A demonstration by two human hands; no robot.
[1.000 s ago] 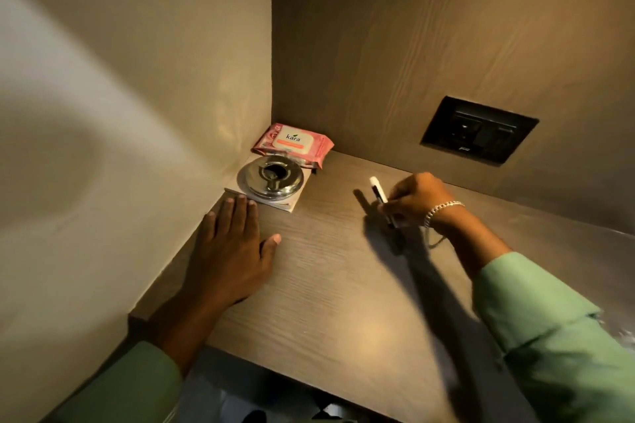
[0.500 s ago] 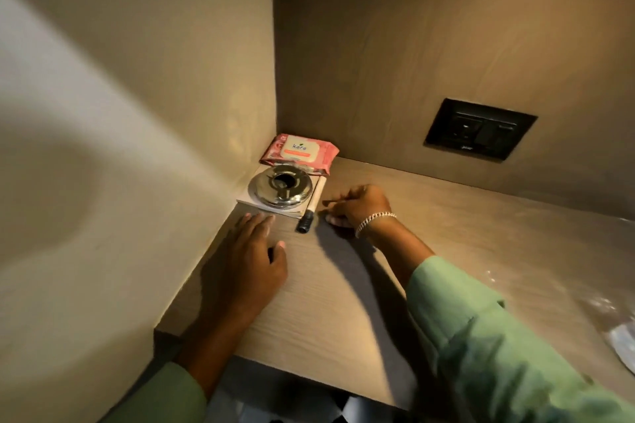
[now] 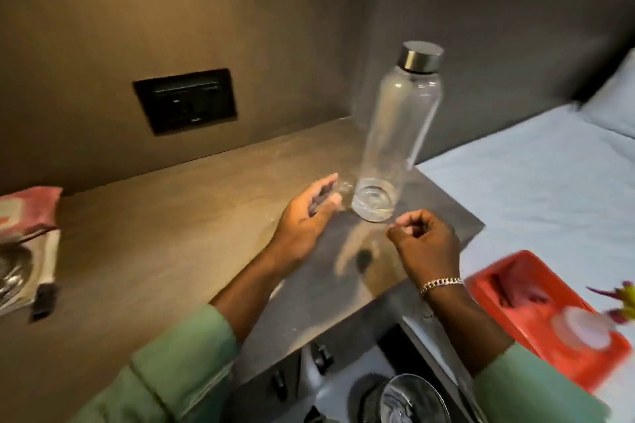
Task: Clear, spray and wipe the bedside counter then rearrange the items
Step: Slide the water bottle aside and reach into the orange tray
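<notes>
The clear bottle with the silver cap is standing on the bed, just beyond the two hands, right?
Not quite. The head view shows the clear bottle standing on the wooden counter, near its corner beside the bed, not on the bed. The rest holds: silver cap, just beyond the left hand and right hand.

Matt wood-grain counter (image 3: 165, 216), clear glossy plastic bottle (image 3: 395, 134) — brushed metal cap (image 3: 420, 57)

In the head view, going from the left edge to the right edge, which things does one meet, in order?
Pink wipes packet → black wall socket → left hand → clear bottle → red tray. The right hand overlaps the bottle sideways, so I leave it out.
</notes>
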